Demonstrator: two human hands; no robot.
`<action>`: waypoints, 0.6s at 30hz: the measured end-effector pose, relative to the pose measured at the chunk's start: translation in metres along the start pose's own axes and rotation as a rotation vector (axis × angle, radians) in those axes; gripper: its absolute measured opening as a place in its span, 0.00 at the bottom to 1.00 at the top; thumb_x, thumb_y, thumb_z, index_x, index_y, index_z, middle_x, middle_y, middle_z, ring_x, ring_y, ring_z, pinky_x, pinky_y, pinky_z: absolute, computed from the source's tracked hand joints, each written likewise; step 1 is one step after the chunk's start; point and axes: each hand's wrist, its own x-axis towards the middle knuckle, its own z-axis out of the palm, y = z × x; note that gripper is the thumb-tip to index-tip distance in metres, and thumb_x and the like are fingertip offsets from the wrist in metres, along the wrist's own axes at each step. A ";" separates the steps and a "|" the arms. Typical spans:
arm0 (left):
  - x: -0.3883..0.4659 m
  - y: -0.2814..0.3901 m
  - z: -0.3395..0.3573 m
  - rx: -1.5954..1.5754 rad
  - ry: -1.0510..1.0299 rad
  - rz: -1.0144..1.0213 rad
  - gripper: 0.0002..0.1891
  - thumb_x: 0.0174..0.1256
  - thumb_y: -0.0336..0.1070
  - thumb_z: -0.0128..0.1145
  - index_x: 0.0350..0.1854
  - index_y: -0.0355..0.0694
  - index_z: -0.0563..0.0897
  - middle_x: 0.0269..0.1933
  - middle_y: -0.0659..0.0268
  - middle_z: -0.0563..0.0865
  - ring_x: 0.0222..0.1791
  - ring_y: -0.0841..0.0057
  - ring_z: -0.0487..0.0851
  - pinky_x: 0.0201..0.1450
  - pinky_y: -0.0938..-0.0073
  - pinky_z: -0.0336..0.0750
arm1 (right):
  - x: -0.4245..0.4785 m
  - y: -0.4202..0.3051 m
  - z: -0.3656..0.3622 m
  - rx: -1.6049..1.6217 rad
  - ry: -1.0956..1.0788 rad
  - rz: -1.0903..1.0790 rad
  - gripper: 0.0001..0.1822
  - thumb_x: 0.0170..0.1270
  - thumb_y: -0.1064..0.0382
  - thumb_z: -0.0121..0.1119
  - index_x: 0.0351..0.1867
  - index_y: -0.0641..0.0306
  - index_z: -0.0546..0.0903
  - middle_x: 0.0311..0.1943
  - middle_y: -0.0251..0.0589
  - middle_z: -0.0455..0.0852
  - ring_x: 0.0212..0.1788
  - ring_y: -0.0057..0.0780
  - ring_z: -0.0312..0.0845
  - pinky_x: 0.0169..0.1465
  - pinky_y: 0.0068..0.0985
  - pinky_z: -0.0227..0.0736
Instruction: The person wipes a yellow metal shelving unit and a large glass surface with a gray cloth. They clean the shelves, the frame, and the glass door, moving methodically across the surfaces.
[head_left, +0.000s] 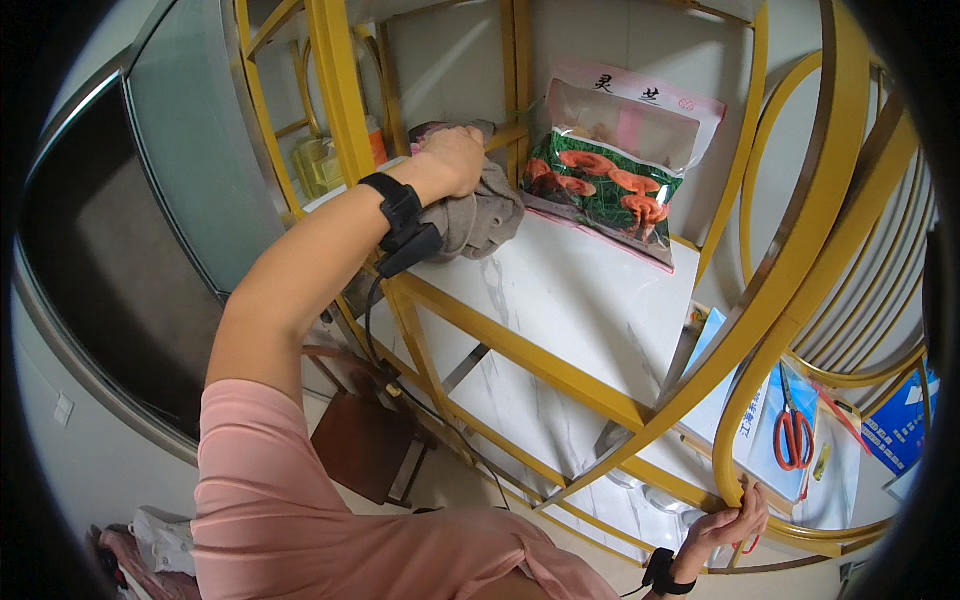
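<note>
My left hand is on a crumpled grey-brown cloth, which lies on the white marbled shelf of a gold metal rack. Its fingertips are hidden from view. Just beyond that hand shows a bit of dark patterned fabric with pink in it. To the right, a clear-windowed plastic bag printed with red mushrooms stands propped against the back wall. At the lower right, my right hand grips the curved gold frame near its lower end. Both wrists wear black straps.
Red-handled scissors lie on books and papers at the right. Behind the rack's left post are yellowish bottles. A brown stool stands below, and a cable hangs from the left wrist past the frame.
</note>
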 end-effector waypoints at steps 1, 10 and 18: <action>-0.008 -0.003 0.001 0.024 0.018 0.012 0.31 0.59 0.31 0.55 0.64 0.18 0.66 0.52 0.39 0.82 0.53 0.50 0.83 0.55 0.59 0.78 | -0.001 -0.001 0.000 0.008 0.000 0.002 0.20 0.77 0.55 0.37 0.52 0.65 0.78 0.48 0.49 0.83 0.56 0.47 0.76 0.63 0.42 0.57; -0.082 0.001 0.009 0.628 0.288 -0.027 0.26 0.62 0.35 0.55 0.60 0.24 0.73 0.47 0.50 0.84 0.50 0.56 0.83 0.61 0.55 0.72 | 0.003 -0.004 -0.002 0.041 -0.015 0.023 0.21 0.77 0.55 0.38 0.52 0.66 0.79 0.48 0.50 0.84 0.56 0.47 0.76 0.64 0.41 0.55; -0.150 -0.022 -0.020 0.059 0.489 0.187 0.24 0.55 0.22 0.53 0.59 0.34 0.76 0.46 0.52 0.83 0.50 0.57 0.83 0.62 0.64 0.74 | 0.000 0.003 -0.004 0.012 -0.033 0.019 0.22 0.78 0.54 0.38 0.53 0.67 0.79 0.47 0.49 0.84 0.56 0.47 0.76 0.63 0.42 0.58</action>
